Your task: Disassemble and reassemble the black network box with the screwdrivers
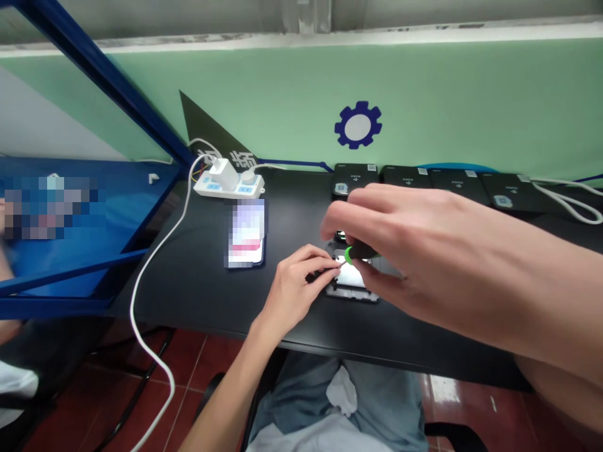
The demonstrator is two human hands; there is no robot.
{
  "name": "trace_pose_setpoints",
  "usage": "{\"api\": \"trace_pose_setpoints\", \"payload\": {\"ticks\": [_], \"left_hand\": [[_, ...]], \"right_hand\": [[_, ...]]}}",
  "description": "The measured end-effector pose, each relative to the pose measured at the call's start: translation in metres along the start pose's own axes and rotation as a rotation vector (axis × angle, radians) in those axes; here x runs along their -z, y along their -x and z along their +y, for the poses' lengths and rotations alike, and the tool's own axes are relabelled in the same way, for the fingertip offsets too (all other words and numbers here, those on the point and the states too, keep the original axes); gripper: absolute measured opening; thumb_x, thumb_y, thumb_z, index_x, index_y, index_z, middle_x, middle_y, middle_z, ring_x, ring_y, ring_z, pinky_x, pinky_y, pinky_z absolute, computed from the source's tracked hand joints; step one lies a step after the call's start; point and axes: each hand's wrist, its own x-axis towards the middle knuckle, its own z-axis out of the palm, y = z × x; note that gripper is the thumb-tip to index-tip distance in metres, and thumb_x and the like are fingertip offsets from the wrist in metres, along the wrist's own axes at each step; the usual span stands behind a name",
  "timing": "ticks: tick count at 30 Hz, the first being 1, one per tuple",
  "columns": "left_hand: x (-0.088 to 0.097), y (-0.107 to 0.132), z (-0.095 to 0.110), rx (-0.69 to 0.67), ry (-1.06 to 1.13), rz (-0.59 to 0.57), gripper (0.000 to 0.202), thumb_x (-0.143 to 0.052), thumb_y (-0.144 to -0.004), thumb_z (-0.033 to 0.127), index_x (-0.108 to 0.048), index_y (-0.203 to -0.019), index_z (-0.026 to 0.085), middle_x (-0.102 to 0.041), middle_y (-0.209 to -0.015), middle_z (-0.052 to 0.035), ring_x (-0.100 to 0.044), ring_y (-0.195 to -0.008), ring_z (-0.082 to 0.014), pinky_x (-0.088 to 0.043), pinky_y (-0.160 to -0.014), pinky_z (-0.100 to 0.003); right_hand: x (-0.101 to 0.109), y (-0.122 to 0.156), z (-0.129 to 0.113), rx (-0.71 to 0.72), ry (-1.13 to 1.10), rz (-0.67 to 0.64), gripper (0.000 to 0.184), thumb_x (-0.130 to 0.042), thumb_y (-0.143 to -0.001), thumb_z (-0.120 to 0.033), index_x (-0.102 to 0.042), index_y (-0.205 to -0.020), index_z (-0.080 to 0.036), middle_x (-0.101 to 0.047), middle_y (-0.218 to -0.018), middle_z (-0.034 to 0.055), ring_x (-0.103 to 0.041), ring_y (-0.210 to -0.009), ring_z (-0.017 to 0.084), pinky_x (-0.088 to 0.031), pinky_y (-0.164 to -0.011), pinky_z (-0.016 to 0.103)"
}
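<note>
My right hand (400, 235) is closed around a screwdriver (349, 254) with a bright green collar and a dark handle. Its thin shaft slants down to the left, toward my left fingertips. My left hand (294, 279) pinches a slim dark piece (316, 274) whose kind I cannot make out, close to the screwdriver's tip. Beneath both hands lies an opened phone-like device (353, 294) with a bright white inner area and a dark frame. My right hand covers much of its right side.
A lit phone (245, 235), partly blurred, lies to the left on the black table (198, 276). Behind it stands a white power strip (228, 187) with plugs. Its white cable (136, 295) hangs over the left edge. Several black boxes (456, 185) line the wall. Another person's arm (5, 270) shows far left.
</note>
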Motion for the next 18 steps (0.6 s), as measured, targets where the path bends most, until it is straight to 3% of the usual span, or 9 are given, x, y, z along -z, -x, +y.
{"api": "trace_pose_setpoints", "payload": {"ticks": [5, 11, 14, 18], "left_hand": [[0.001, 0.0, 0.001, 0.035, -0.003, -0.025, 0.014, -0.079, -0.11, 0.025, -0.092, -0.106, 0.025, -0.085, -0.116, -0.0077, -0.082, -0.102, -0.0248, -0.065, -0.079, -0.031], [0.001, 0.0, 0.001, -0.005, -0.042, -0.015, 0.016, -0.074, -0.113, 0.026, -0.09, -0.108, 0.025, -0.084, -0.116, -0.01, -0.079, -0.121, -0.0307, -0.066, -0.105, -0.042], [0.002, 0.0, 0.0, -0.018, -0.057, 0.003, 0.015, -0.074, -0.114, 0.025, -0.088, -0.109, 0.025, -0.082, -0.114, -0.009, -0.077, -0.115, -0.028, -0.064, -0.104, -0.04], [0.002, 0.0, 0.001, 0.015, -0.031, 0.043, 0.011, -0.076, -0.112, 0.025, -0.085, -0.108, 0.024, -0.08, -0.107, -0.006, -0.073, -0.097, -0.0224, -0.06, -0.083, -0.031]], "right_hand": [[-0.01, -0.002, 0.011, 0.001, 0.013, 0.031, 0.009, -0.061, -0.111, -0.021, -0.07, -0.112, -0.024, -0.075, -0.094, 0.0043, -0.06, -0.071, 0.019, -0.038, -0.067, 0.037], [-0.014, 0.001, 0.023, 0.053, -0.01, 0.016, 0.007, -0.063, -0.109, -0.022, -0.065, -0.104, -0.027, -0.074, -0.098, 0.0008, -0.058, -0.071, 0.017, -0.033, -0.064, 0.036], [-0.012, 0.004, 0.023, 0.054, -0.006, 0.026, 0.008, -0.063, -0.108, -0.021, -0.067, -0.107, -0.027, -0.076, -0.104, 0.0009, -0.062, -0.075, 0.018, -0.037, -0.066, 0.036], [-0.003, 0.004, 0.021, 0.025, -0.035, 0.084, 0.014, -0.059, -0.111, -0.028, -0.072, -0.115, -0.027, -0.081, -0.11, 0.0034, -0.065, -0.074, 0.019, -0.04, -0.064, 0.037]]}}
